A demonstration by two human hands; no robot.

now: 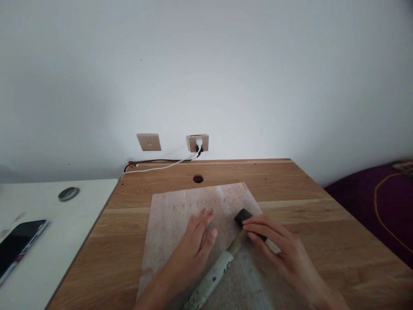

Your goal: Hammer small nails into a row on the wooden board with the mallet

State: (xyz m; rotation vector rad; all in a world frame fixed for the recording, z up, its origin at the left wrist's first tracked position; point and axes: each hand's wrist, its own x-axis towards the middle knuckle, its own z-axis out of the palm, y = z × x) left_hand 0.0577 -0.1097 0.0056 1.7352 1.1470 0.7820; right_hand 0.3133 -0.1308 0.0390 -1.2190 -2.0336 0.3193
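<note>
A hammer (211, 275) lies slantwise on a worn, pale wooden board (161, 228), its black head pointing away from me and its handle towards me. The handle is bare wood near the head and has a whitish, speckled grip lower down. My right hand (280, 245) has its fingers on the hammer's head, gripping it from the right. Left of the hammer, my left hand (196, 241) is low over the board with fingers curved forward. A thin greyish sliver shows between its thumb and fingers, too small to name. A row of small dark dots crosses the board's far part.
The board rests on a wooden table (122, 224) with a round cable hole (198, 178). Cables run along its back edge to a wall socket (199, 143). On a white table (87, 215) at left are a phone (21, 243) and a round lid-like object (69, 193). Purple fabric (361, 198) is at right.
</note>
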